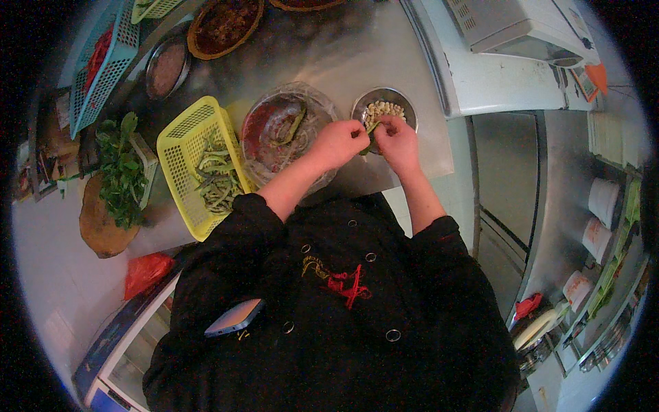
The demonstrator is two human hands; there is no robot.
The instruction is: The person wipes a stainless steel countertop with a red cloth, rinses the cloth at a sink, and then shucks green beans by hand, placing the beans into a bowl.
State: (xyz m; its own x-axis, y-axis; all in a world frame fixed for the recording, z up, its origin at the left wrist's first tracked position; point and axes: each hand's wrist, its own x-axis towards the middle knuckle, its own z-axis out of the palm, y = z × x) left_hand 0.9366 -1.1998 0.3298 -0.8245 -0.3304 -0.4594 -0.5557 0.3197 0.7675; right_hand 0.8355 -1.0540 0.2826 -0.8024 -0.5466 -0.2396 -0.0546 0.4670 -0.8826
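Observation:
Both my hands are together over the near side of a small steel bowl [413, 109] of pale shelled beans [383, 110]. Pinched between their fingertips is a green bean pod [372, 128]; my left hand [337, 143] grips one end and my right hand [398, 146] the other. Fingers hide much of the pod. Left of the bowl stands a wider basin [256, 131] lined with a transparent plastic bag, with empty-looking green pod pieces [296, 126] inside. Farther left, a yellow plastic basket [177, 136] holds a heap of green pods [216, 175].
A leafy green bunch [123, 172] lies by a round wooden board [100, 232] at left. Behind are a steel bowl of pinkish food [167, 69], a dark-filled brown-rimmed bowl [226, 26] and a blue basket [105, 77]. A white appliance [520, 31] stands at right.

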